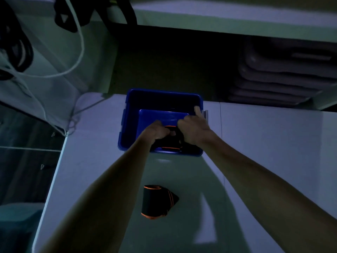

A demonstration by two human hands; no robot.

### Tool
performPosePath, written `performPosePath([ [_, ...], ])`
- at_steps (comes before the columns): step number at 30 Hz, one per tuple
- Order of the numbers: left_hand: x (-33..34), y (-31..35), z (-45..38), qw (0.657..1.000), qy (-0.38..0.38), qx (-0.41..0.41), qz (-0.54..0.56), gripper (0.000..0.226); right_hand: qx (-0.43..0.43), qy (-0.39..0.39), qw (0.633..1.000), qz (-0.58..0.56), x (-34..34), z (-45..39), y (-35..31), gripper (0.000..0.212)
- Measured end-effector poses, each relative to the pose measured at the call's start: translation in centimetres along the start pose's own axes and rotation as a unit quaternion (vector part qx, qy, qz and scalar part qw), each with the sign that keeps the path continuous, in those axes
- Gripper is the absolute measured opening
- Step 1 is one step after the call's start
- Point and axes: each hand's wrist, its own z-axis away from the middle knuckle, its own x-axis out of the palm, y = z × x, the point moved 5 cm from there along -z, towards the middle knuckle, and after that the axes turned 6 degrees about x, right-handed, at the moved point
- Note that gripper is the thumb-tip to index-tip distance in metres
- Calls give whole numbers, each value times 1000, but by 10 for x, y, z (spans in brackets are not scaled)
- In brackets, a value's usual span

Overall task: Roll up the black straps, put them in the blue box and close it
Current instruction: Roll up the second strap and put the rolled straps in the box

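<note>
An open blue box (127,125) stands on the white table (273,152). Both my hands reach down into its near end. My left hand (157,131) and my right hand (195,127) are closed on a rolled black strap with orange edging (170,142) that lies against the box's near wall; my right index finger points toward the far right rim. A second rolled black strap with orange edging (156,201) lies on the table, nearer to me than the box, between my forearms. The scene is dim.
A stack of grey lids or trays (284,75) sits on a lower shelf at the back right. A white cable (80,52) and dark straps (16,48) hang at the upper left. The table's left edge (54,170) drops off to the floor.
</note>
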Motion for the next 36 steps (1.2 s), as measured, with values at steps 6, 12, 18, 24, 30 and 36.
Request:
performPosePath([
  [6, 8, -7, -12, 1000, -8, -15, -20, 47, 12, -36, 998, 48, 11, -9, -11, 17],
  [12, 7, -7, -8, 999, 2, -3, -36, 29, 36, -34, 997, 64, 11, -5, -10, 10],
  [18, 0, -4, 10, 996, 41, 17, -80, 55, 13, 82, 996, 27, -20, 29, -7, 25],
  [24, -13, 9, 46, 979, 152, 89, -107, 48, 14, 213, 971, -107, -28, 89, -5, 19],
  [30, -17, 0, 131, 866, 408, 288, -24, 21, -7, 185, 934, -304, 23, 157, -36, 14],
  [36, 45, -97, 201, 866, 470, 169, 12, 15, 57, -96, 911, -396, 120, 171, -89, 36],
])
